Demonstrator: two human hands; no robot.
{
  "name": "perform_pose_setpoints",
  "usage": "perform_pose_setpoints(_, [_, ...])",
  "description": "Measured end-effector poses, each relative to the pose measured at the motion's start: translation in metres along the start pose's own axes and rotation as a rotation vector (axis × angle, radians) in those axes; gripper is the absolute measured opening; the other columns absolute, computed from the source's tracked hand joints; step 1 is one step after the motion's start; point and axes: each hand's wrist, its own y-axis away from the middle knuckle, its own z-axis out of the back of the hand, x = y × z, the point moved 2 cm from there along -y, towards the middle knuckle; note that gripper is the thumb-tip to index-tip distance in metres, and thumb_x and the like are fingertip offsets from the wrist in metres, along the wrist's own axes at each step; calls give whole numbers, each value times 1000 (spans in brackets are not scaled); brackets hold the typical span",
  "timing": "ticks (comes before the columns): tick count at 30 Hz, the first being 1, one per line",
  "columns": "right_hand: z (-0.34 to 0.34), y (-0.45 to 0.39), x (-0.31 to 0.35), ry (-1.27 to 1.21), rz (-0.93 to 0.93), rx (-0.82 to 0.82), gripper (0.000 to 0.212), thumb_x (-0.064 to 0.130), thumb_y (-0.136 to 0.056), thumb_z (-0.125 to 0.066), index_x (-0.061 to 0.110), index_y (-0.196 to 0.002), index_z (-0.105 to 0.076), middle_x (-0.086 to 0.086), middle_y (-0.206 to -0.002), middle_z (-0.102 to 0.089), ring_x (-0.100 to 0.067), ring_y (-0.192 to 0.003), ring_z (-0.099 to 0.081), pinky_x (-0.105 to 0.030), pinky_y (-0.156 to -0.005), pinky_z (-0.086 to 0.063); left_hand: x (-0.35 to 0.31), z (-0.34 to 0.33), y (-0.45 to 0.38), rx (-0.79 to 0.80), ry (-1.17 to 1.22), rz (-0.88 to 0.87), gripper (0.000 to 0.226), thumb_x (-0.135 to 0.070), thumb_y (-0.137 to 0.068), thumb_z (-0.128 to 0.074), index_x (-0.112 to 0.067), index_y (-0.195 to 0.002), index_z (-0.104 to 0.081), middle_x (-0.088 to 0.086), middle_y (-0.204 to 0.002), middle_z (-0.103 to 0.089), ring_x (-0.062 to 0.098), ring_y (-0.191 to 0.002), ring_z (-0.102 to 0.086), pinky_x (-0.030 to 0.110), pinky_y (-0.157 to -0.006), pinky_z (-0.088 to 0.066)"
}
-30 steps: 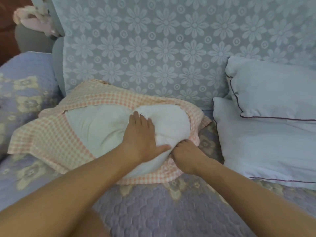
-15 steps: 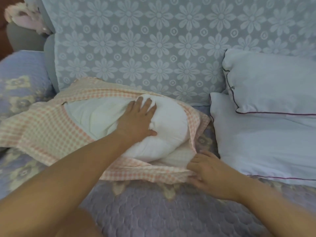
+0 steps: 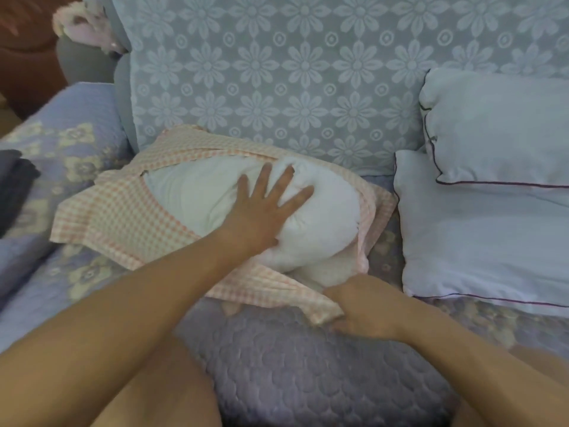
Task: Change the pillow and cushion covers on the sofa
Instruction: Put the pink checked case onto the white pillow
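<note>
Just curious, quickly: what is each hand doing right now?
Left hand: open, fingers spread, pressing the white pillow.
Right hand: closed, gripping the checked cover at its corner.

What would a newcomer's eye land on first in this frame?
Most likely the white pillow bulging out of a pink checked cover at the centre of the sofa, with the left hand spread flat on it. Just below, the right hand grips the cover's near edge. To the right, two pale pillows with dark piping are stacked against the flower-patterned backrest.
</note>
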Motion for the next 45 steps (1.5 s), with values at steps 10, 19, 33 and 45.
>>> perform_pose_setpoints(10, [50, 23, 2, -415, 50, 132, 42, 56, -96, -54, 18, -81, -61, -2, -84, -65, -18, -75, -60, -36, -75, -48, 3, 19, -11, 18, -111, -25, 105, -33, -95, -62, -34, -155, 25, 17, -161, 28, 48, -151, 1, 65, -113, -31])
perform_pose_setpoints(19, [-2, 31, -9, -268, 63, 181, 17, 23, -97, -53, 21, -80, -51, 6, -83, -58, -11, -75, -52, -33, -72, -44, -74, -3, 76, -85, 105, -626, 39, -41, -99, -46, -35, -135, -59, 2, -153, -48, 42, -147, -33, 70, -117, -19])
perform_pose_setpoints(33, [-21, 61, 10, -107, 109, -114, 13, 24, -91, -58, 22, -79, -55, 7, -81, -61, -12, -76, -54, -36, -77, -48, -90, 33, 59, 392, 1040, -259, 46, -44, -97, -64, -37, -141, -54, -16, -151, -34, 1, -134, -31, 14, -113, -20])
perform_pose_setpoints(45, [-13, 58, -24, -290, -35, -179, 9, 31, -93, -59, 22, -93, -62, 9, -88, -65, -8, -82, -57, -34, -75, -46, -79, 8, 10, 571, 495, -102, 74, -58, -99, -47, -34, -161, -14, -2, -170, 3, 27, -155, 5, 50, -125, -6])
